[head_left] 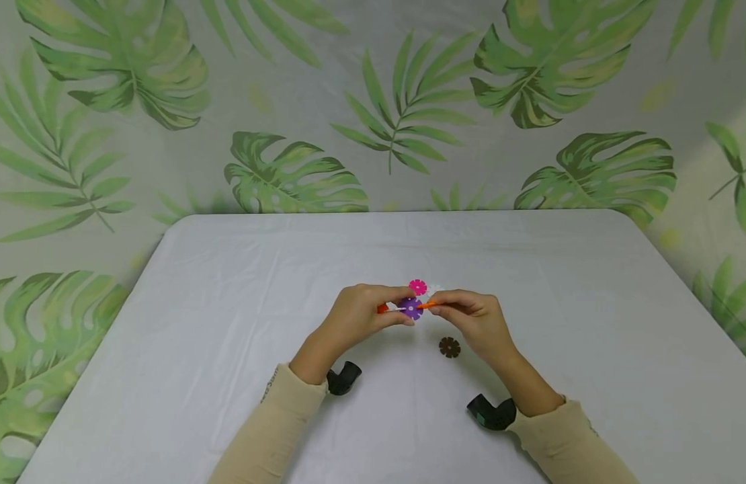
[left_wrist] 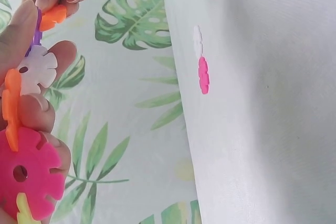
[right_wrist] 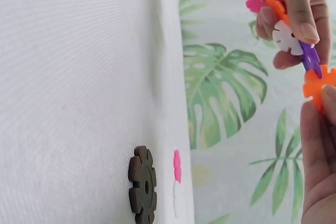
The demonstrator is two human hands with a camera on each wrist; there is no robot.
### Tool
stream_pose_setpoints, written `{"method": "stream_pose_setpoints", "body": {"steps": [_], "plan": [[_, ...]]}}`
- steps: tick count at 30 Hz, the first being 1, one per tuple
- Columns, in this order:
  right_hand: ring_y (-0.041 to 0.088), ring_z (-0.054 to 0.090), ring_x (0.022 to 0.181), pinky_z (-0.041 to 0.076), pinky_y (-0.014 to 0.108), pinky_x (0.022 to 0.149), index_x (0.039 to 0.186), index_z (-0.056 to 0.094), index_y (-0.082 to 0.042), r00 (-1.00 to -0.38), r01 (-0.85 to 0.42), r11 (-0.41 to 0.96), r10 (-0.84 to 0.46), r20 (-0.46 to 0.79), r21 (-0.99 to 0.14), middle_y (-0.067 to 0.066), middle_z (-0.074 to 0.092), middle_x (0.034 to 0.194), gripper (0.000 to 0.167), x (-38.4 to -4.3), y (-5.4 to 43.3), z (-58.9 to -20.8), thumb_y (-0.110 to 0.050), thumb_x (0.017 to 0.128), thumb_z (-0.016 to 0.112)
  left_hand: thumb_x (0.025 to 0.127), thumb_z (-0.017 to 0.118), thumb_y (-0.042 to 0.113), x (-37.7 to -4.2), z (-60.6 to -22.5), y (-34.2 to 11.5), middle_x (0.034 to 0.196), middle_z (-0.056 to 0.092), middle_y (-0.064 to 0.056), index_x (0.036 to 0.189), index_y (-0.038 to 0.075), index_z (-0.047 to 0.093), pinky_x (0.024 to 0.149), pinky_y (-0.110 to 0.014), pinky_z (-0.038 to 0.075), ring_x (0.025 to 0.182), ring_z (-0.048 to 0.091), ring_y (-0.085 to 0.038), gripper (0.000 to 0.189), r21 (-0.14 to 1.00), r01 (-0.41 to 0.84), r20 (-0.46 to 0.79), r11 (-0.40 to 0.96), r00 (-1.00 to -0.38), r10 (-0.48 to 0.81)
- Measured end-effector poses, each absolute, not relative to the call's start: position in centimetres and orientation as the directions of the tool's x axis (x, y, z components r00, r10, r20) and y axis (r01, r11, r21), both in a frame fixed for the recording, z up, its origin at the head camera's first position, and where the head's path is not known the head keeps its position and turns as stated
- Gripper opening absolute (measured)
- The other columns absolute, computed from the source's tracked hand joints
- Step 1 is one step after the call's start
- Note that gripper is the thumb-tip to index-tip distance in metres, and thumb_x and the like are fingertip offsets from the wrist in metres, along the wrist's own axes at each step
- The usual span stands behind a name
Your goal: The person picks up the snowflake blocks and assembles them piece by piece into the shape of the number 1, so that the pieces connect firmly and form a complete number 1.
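Note:
My left hand (head_left: 365, 310) holds a chain of slotted flower-shaped discs above the table. In the left wrist view the chain runs from a yellow disc (left_wrist: 25, 209) through a pink disc (left_wrist: 34, 169), an orange one (left_wrist: 11, 106) and a white disc (left_wrist: 41, 69) to a purple disc (head_left: 411, 308). Thumb and fingers of that hand pinch the purple disc. Between thumb and fingertips, my right hand (head_left: 474, 318) pinches another orange disc (right_wrist: 319, 84), its edge right at the purple disc's rim.
On the white table (head_left: 258, 269) a brown disc (head_left: 449, 347) lies below the right hand. A loose pink disc (head_left: 417, 287) and a white one (left_wrist: 197, 41) lie side by side beyond the hands. Black wrist devices show at the left cuff (head_left: 344, 378) and right cuff (head_left: 492, 412).

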State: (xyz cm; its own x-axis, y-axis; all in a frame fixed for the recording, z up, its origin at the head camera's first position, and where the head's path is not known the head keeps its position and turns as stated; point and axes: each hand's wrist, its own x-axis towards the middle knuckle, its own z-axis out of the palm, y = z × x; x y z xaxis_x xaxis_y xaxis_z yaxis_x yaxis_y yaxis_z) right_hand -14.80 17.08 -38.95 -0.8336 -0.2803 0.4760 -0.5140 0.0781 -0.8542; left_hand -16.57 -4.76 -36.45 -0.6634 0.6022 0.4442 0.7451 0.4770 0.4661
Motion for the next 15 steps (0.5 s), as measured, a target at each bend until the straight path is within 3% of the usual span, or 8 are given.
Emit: {"method": "stream_pose_setpoints", "body": {"steps": [15], "plan": [[0.015,0.063,0.081,0.05,0.027,0.072,0.09,0.062,0.014,-0.831,-0.518,0.087,-0.289,0.476,-0.851,0.024,0.063,0.086,0.018,-13.9,16.3,-36.9,0.02,0.073,0.06,0.073,0.075,0.031,-16.6,-36.3,-4.7,0.085,0.066,0.005,0.107,0.012,0.064,0.053,-0.017,0.039,0.061,0.049,-0.002,0.041,0.461,0.741,0.422,0.488,-0.667,0.614]]}}
